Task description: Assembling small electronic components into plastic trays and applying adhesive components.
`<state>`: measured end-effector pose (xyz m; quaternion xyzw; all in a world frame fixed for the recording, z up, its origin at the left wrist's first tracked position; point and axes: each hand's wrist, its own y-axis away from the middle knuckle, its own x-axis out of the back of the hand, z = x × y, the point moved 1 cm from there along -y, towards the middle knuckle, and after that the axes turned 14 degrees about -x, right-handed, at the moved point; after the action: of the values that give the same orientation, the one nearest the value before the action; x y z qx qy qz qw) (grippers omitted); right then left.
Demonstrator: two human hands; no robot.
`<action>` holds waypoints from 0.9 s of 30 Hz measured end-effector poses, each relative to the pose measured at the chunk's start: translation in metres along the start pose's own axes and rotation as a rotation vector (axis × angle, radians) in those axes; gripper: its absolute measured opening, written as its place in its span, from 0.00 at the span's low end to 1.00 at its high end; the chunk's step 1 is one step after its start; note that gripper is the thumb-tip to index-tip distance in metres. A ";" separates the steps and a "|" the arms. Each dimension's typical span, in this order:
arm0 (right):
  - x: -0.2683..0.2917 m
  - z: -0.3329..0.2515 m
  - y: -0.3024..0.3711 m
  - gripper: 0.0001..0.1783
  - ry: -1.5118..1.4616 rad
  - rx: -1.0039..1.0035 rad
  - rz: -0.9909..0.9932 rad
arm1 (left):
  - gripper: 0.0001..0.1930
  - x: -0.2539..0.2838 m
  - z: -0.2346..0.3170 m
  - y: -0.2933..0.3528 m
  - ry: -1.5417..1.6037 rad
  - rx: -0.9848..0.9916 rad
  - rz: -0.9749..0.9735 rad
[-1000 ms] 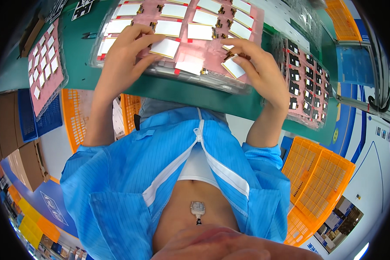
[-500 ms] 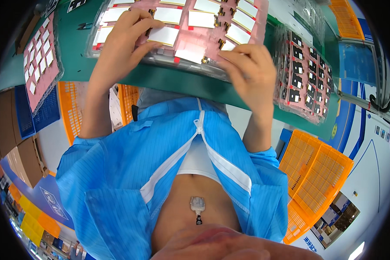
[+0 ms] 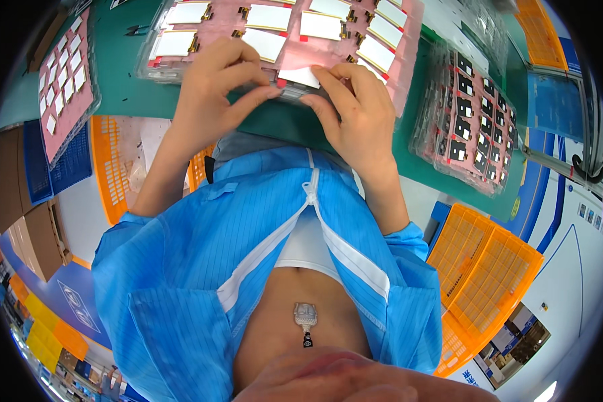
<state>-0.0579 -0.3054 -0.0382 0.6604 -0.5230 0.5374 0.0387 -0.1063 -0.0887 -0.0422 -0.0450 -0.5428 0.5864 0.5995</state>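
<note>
A clear plastic tray [image 3: 355, 74] with a pink lining holds rows of flat white rectangular panels [image 3: 264, 44] with dark connector tabs and red tabs. At its near edge lies another white panel [image 3: 299, 76]. My right hand [image 3: 358, 114] grips this panel's right end, index finger on top and thumb lower at the tray's near edge. The other fingers are bent. My left hand [image 3: 218, 90] is by the panel's left end, thumb and index finger apart with nothing seen between them. It hides the tray's near left part.
At left a smaller tray [image 3: 65, 80] holds white panels on pink. At right, stacked clear trays [image 3: 476, 120] hold black-and-white pieces. Dark tweezers [image 3: 138, 30] lie on the green table [image 3: 124, 97]. Orange crates [image 3: 482, 268] stand below the table on both sides.
My left hand has left the panel in the tray's left part and moved right and nearer. My right hand has moved left onto the near panel.
</note>
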 end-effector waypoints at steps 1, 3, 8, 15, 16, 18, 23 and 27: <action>0.000 0.000 0.000 0.22 -0.001 0.002 -0.002 | 0.10 -0.001 0.002 0.003 -0.001 0.002 0.001; 0.000 -0.001 -0.002 0.21 -0.048 -0.079 -0.080 | 0.11 -0.005 0.008 0.014 -0.097 -0.008 0.057; 0.000 -0.002 -0.009 0.17 0.058 -0.037 -0.093 | 0.12 -0.011 0.012 0.024 -0.206 -0.015 0.096; 0.006 -0.002 -0.015 0.15 0.265 0.213 -0.090 | 0.16 -0.006 0.007 0.031 -0.483 0.000 0.148; 0.008 -0.002 -0.015 0.15 0.264 0.217 -0.090 | 0.16 -0.006 0.006 0.034 -0.486 0.001 0.149; 0.011 0.000 -0.016 0.14 0.136 0.224 -0.063 | 0.16 -0.008 0.004 0.040 -0.524 -0.016 0.146; 0.020 0.002 -0.015 0.14 -0.081 0.086 0.018 | 0.14 -0.006 -0.004 0.037 -0.530 -0.046 0.190; 0.024 0.006 -0.018 0.15 -0.029 -0.002 0.176 | 0.12 -0.003 -0.001 0.034 -0.530 -0.010 0.139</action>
<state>-0.0438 -0.3163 -0.0136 0.6196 -0.5801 0.5286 -0.0153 -0.1272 -0.0801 -0.0675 0.0700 -0.6794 0.6146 0.3947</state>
